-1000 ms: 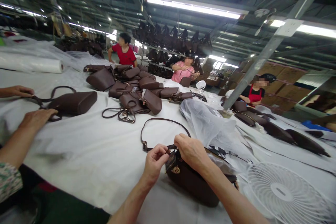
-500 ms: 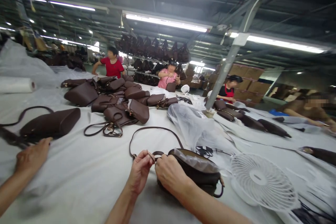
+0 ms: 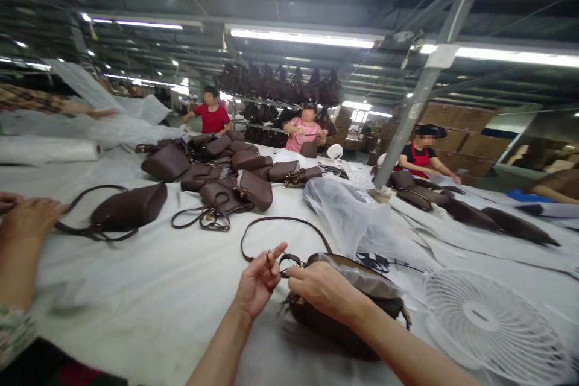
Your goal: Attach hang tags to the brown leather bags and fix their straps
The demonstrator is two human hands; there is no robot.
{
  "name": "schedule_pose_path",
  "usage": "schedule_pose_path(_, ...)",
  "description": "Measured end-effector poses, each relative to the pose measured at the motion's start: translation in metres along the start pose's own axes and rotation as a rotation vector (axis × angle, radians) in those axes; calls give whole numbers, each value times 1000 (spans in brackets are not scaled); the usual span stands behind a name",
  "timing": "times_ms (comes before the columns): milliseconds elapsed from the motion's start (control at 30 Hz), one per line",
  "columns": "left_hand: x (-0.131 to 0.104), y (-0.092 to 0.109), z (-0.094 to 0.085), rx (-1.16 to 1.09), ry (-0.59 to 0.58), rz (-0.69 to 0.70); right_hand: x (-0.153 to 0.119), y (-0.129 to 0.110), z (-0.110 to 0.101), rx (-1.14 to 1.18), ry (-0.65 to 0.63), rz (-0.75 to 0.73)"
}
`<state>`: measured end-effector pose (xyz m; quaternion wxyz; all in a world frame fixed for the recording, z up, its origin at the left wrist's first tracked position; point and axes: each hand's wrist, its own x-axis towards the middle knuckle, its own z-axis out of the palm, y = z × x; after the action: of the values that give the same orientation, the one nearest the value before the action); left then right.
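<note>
A dark brown handbag [image 3: 335, 325] sits on the white-covered table in front of me, its top open and translucent wrapping [image 3: 362, 274] showing inside. Its long strap [image 3: 286, 219] loops out behind my hands. My left hand [image 3: 259, 286], just left of the bag, pinches a thin dark piece of the strap, with one finger stretched out. Over the bag's left end, my right hand [image 3: 323, 286] is closed on the strap close to where it joins the bag. The fingertips partly hide the piece between the hands.
A white fan [image 3: 488, 319] stands at the right. Several brown bags [image 3: 217, 163] are heaped behind, and clear plastic [image 3: 339, 211] lies beside a metal post [image 3: 407, 120]. At the left, a co-worker's hand [image 3: 31, 217] holds another bag's strap [image 3: 90, 190]. Other people work farther back.
My view has swung left, so things appear farther right. My left hand's finger has straightened. The co-worker's hand at left has moved from the bag's body to its strap.
</note>
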<state>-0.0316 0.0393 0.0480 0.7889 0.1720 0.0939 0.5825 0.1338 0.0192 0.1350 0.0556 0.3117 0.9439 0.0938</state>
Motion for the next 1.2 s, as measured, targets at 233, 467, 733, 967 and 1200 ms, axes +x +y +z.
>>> schedule_pose_path(233,3,-19,-8,-190,69,30,-3,6,3,405,257,462)
schedule_pose_path(467,7,-22,-24,-234,203,140,17,-8,-10,111,-10,506)
schedule_pose_path(733,0,-5,-34,75,220,221,34,-21,-22,76,-72,536)
schedule_pose_path(967,-5,4,-33,397,190,297,37,-19,-19,106,-88,496)
schedule_pose_path(1200,-9,17,-7,850,96,307,30,-18,-1,120,-63,452)
